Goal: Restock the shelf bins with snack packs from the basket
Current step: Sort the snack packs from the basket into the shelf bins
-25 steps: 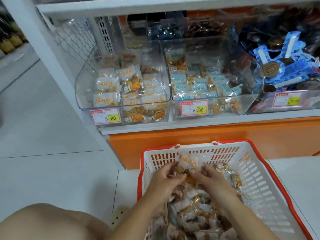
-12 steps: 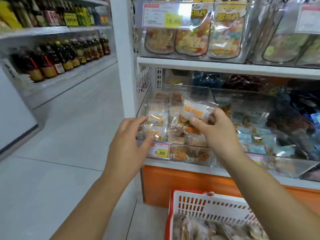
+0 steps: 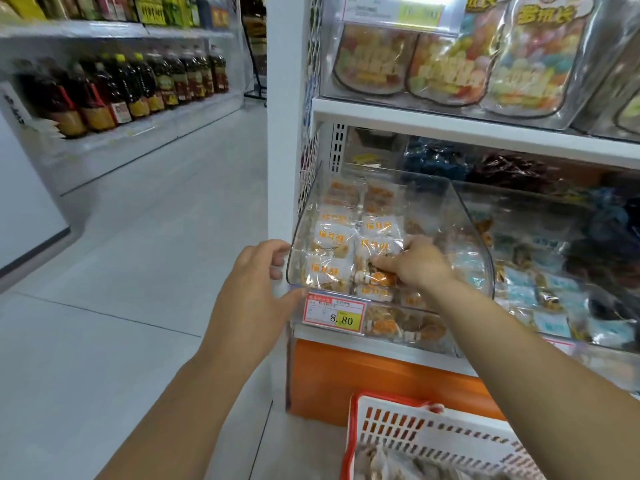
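Note:
A clear shelf bin (image 3: pixel 460 209) holds several white snack packs (image 3: pixel 334 237) with orange print. My right hand (image 3: pixel 419 265) reaches inside it, fingers curled on one snack pack (image 3: pixel 379 279) low on the pile near the front. My left hand (image 3: pixel 256 292) rests cupped against the bin's front left corner, thumb under the front lip, holding nothing. At the bottom stands the white basket (image 3: pixel 415 431) with a red rim, and more snack packs (image 3: pixel 381 465) lie in it.
A price tag (image 3: pixel 334 311) reading 8.80 hangs on the bin's front. A neighbouring bin (image 3: pixel 540 289) with blue-labelled packs sits to the right. Candy bags (image 3: pixel 450 64) fill the shelf above. Across the tiled aisle, a shelf carries dark bottles (image 3: pixel 121 88).
My right hand has lowered the pack from above the bin down into the pile. My left hand has moved in to touch the bin's corner. One second ago both hands were in the basket.

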{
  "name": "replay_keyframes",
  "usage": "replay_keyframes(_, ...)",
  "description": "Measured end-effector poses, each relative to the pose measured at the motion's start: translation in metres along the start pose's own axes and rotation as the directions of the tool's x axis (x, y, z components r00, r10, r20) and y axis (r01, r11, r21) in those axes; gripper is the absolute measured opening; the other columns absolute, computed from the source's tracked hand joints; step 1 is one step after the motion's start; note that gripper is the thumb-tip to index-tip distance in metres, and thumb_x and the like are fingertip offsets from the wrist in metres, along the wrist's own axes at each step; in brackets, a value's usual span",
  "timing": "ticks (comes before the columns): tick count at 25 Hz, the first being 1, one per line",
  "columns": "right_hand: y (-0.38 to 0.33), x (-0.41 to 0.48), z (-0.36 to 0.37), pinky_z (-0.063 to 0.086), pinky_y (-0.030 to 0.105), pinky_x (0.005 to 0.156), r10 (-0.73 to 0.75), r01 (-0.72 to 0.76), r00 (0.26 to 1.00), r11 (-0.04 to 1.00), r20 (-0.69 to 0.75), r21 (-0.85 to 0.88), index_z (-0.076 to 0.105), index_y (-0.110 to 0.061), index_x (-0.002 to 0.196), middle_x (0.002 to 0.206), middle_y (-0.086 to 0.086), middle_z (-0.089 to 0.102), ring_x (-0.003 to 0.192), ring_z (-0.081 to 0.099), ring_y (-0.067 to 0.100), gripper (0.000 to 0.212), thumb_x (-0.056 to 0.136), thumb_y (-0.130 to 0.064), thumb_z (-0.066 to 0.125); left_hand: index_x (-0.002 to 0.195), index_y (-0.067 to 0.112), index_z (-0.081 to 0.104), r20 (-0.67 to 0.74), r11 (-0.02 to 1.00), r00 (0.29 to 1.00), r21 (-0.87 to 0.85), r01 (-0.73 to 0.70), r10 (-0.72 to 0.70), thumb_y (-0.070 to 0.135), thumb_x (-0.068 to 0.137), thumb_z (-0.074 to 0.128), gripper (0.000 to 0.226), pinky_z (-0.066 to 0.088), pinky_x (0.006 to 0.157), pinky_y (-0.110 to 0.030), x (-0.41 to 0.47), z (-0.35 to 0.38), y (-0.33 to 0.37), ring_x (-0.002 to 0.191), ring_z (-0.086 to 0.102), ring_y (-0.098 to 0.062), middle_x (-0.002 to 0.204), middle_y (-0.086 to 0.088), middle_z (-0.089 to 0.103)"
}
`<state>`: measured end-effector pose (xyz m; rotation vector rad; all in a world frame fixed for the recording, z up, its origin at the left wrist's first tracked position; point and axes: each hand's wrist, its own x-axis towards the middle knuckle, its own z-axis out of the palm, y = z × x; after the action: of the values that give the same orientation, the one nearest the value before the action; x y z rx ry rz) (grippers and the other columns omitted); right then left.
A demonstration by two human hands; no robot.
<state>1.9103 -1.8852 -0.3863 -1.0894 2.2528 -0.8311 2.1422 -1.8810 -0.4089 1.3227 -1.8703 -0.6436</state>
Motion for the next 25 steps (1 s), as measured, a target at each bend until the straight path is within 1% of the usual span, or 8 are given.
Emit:
replay_keyframes(5,-0.004,-0.007,0.002,0.044,0.036,0.087,0.020,-0.020,0.999,1.000,-0.032,-0.009,0.031,-0.005,0.135,0.126,0.013,0.056,0.115,0.056,0.029,0.078,0.081,-0.037,0.077,0.122,0.028,0.052,0.007,1.000,1.000,-0.011,0.021,-0.021,0.022,0.079,0.079,0.051,0.047,0.078,-0.017,0.001,0.003,-0.003,0.094,0.055,-0.004,0.110,0.011,0.053)
replay_keyframes(8,-0.003,-0.032,-0.011,0.046,0.030,0.085,-0.144,0.158,0.977,0.984,-0.158,0.085,0.035,-0.016,0.130,0.128,0.006,0.051,0.105,0.054,0.018,0.063,0.083,-0.033,0.074,0.125,0.027,0.053,0.009,0.999,1.000,-0.021,0.025,-0.025,0.022,0.079,0.079,0.053,0.049,0.080,-0.021,-0.003,0.003,-0.003,0.094,0.056,-0.005,0.113,0.009,0.053)
replay_keyframes(11,0.030,-0.098,-0.021,0.046,0.014,0.074,-0.381,0.496,0.819,0.845,-0.429,0.198,0.048,-0.024,0.114,0.104,-0.005,0.054,0.088,0.054,0.005,0.027,0.091,-0.020,0.063,0.126,0.023,0.056,-0.094,1.000,0.996,0.001,0.009,-0.009,0.022,0.082,0.076,0.048,0.052,0.082,-0.028,-0.012,0.003,0.002,0.091,0.057,-0.010,0.115,0.005,0.049)
replay_keyframes(13,0.083,-0.131,-0.011,0.046,0.012,0.072,-0.381,0.520,0.800,0.825,-0.464,0.219,0.054,-0.023,0.110,0.098,-0.007,0.055,0.086,0.055,0.004,0.020,0.094,-0.011,0.057,0.123,0.021,0.059,-0.195,0.997,0.978,0.004,-0.071,0.071,0.020,0.083,0.073,0.042,0.052,0.080,-0.030,-0.023,0.004,0.012,0.085,0.055,-0.013,0.111,0.004,0.047)
replay_keyframes(16,0.202,-0.143,0.012,0.051,0.026,0.077,-0.170,0.217,0.922,0.971,-0.348,0.102,0.056,-0.021,0.113,0.104,-0.001,0.057,0.088,0.058,0.011,0.022,0.094,-0.009,0.056,0.119,0.019,0.063,-0.105,0.977,0.972,-0.005,-0.213,0.211,0.016,0.086,0.070,0.034,0.048,0.077,-0.022,-0.055,0.025,0.035,0.082,0.054,-0.009,0.108,0.007,0.046)
replay_keyframes(19,0.313,-0.152,0.022,0.045,0.028,0.076,0.187,-0.202,0.974,0.973,-0.129,-0.114,0.057,-0.011,0.119,0.116,0.009,0.062,0.097,0.062,0.022,0.028,0.092,-0.019,0.055,0.119,0.024,0.061,0.233,0.948,0.920,-0.031,-0.316,0.315,0.023,0.090,0.065,0.029,0.048,0.079,-0.018,-0.098,0.069,0.051,0.090,0.055,-0.006,0.113,0.009,0.048)
replay_keyframes(21,0.350,-0.166,0.031,0.044,0.028,0.080,0.341,-0.320,0.938,0.920,0.058,-0.227,0.050,-0.014,0.130,0.125,0.010,0.058,0.110,0.059,0.027,0.038,0.093,-0.021,0.054,0.122,0.028,0.058,0.477,0.924,0.806,-0.031,-0.382,0.349,0.029,0.093,0.060,0.029,0.049,0.081,-0.018,-0.126,0.101,0.053,0.099,0.053,-0.004,0.117,0.012,0.047)
replay_keyframes(25,0.380,-0.191,0.065,0.034,0.033,0.110,0.411,-0.338,0.840,0.907,0.355,-0.253,0.033,-0.017,0.148,0.150,0.010,0.038,0.136,0.040,0.027,0.063,0.091,-0.023,0.057,0.133,0.029,0.051,0.819,0.893,0.533,0.060,-0.446,0.212,0.031,0.096,0.053,0.037,0.044,0.101,-0.030,-0.181,0.166,0.030,0.120,0.049,-0.009,0.135,0.011,0.046)
